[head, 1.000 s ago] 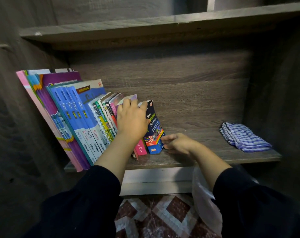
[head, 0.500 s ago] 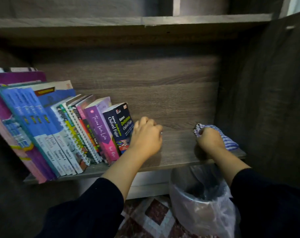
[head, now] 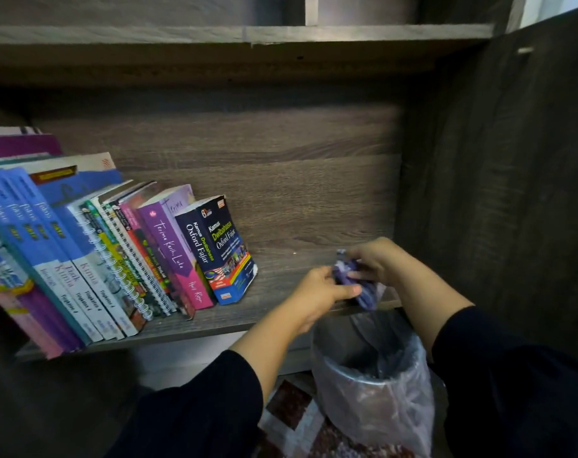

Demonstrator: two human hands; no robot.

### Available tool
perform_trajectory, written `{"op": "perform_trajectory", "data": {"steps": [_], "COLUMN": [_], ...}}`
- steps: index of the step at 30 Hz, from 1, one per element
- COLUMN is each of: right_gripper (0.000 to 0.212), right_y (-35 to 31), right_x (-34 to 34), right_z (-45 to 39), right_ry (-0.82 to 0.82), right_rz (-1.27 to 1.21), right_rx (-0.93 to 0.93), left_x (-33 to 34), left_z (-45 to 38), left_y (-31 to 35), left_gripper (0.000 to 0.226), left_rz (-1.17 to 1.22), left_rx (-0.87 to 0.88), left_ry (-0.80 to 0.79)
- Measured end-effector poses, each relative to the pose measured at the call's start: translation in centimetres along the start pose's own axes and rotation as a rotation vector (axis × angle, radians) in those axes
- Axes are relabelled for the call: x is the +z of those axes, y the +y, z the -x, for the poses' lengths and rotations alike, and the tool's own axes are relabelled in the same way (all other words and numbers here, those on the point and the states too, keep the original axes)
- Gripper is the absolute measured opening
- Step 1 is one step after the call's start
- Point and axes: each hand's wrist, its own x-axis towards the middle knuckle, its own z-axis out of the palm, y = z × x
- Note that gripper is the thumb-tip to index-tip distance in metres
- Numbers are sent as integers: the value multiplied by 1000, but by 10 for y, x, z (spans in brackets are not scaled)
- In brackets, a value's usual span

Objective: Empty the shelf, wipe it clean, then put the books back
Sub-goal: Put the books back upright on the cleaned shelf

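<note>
A row of several books (head: 92,256) leans to the left on the wooden shelf (head: 281,259), ending with a dark blue dictionary (head: 220,249) beside a purple paperback (head: 173,252). At the shelf's front right edge both hands hold a bunched blue checked cloth (head: 358,285). My left hand (head: 320,292) grips its left side with the thumb along the cloth. My right hand (head: 377,259) pinches it from above. The cloth is blurred and partly hidden between the hands.
A metal bin lined with a clear plastic bag (head: 373,378) stands on the floor right under the hands. A patterned red and white mat (head: 297,414) lies beside it. The cabinet's dark side wall (head: 496,193) closes the shelf on the right; another shelf board (head: 234,36) runs above.
My left hand left the books and moved right to the cloth. My right hand went to the cloth, picked it up and brought it to the shelf's front edge above the bin.
</note>
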Motion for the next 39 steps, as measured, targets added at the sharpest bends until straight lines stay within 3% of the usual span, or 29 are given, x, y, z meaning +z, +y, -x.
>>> {"op": "perform_trajectory", "data": {"steps": [2, 3, 6, 8, 9, 12, 16, 19, 24, 32, 37, 39], "right_gripper": [22, 26, 20, 17, 19, 25, 51, 53, 19, 17, 19, 13], "right_y": [-2, -3, 1, 13, 20, 24, 15, 7, -10, -37, -97, -126], "right_x": [1, -2, -20, -37, -42, -43, -39, -35, -23, 12, 19, 17], "right_z": [6, 5, -6, -13, -15, -5, 12, 23, 61, 134, 180, 194], "right_ry": [-170, -172, 89, 324, 330, 123, -192, -304, -270, -87, -83, -83], "right_rz": [-161, -165, 3, 313, 368, 150, 118, -65, -46, 28, -41, -95], "right_rx": [28, 22, -33, -73, -68, 64, 227, 245, 192, -112, -268, -329], "left_x": [7, 8, 5, -2, -6, -16, -22, -25, -33, -60, -73, -78], "left_z": [-5, -9, -13, -9, -5, 7, 25, 45, 85, 147, 175, 182], "left_y": [-1, -1, 3, 11, 17, 32, 47, 58, 76, 113, 177, 205], "left_gripper": [22, 21, 21, 18, 19, 21, 21, 19, 16, 54, 17, 13], "left_rz": [126, 164, 203, 291, 373, 533, 593, 531, 287, -42, -140, -112], "left_rx": [18, 0, -86, -120, -136, -175, -166, -184, -207, 21, 115, 120], "left_ry": [71, 160, 407, 421, 378, 275, 252, 259, 347, 496, 457, 447]}}
